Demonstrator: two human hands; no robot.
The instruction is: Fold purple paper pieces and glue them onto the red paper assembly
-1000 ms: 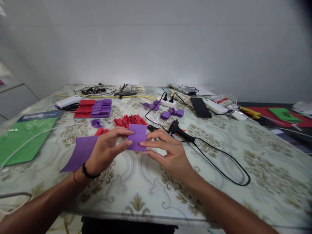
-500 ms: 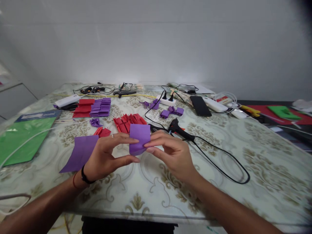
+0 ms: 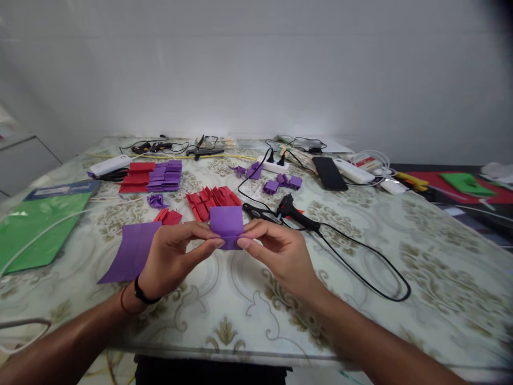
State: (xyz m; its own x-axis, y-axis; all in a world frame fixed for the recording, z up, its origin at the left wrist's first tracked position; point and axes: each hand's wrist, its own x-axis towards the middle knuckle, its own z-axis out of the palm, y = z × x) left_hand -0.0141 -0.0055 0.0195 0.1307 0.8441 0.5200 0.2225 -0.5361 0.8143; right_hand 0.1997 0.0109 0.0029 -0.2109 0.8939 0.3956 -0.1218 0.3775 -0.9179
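Between my hands, above the table, is a small piece of purple paper (image 3: 226,220) with a crease running across its lower part. My left hand (image 3: 176,256) pinches its left edge between thumb and fingers. The right edge is pinched the same way by my right hand (image 3: 282,254), both thumbs lying at the crease. A larger purple sheet (image 3: 130,251) lies flat beside my left wrist. Just beyond the held paper sit folded red paper pieces (image 3: 212,200). Past my right fingers lies a black glue gun (image 3: 298,214) with its cord looped to the right.
Folded purple strips (image 3: 165,175), small purple folded pieces (image 3: 282,183) and a green pack (image 3: 44,227) lie on the patterned table (image 3: 360,331). Farther back are a power strip (image 3: 276,166), a black phone (image 3: 329,174), pliers (image 3: 204,152) and several cables.
My left thumb has closed onto the paper, so both hands now pinch it at the same height. A crosswise crease shows, and the paper has shifted slightly left.
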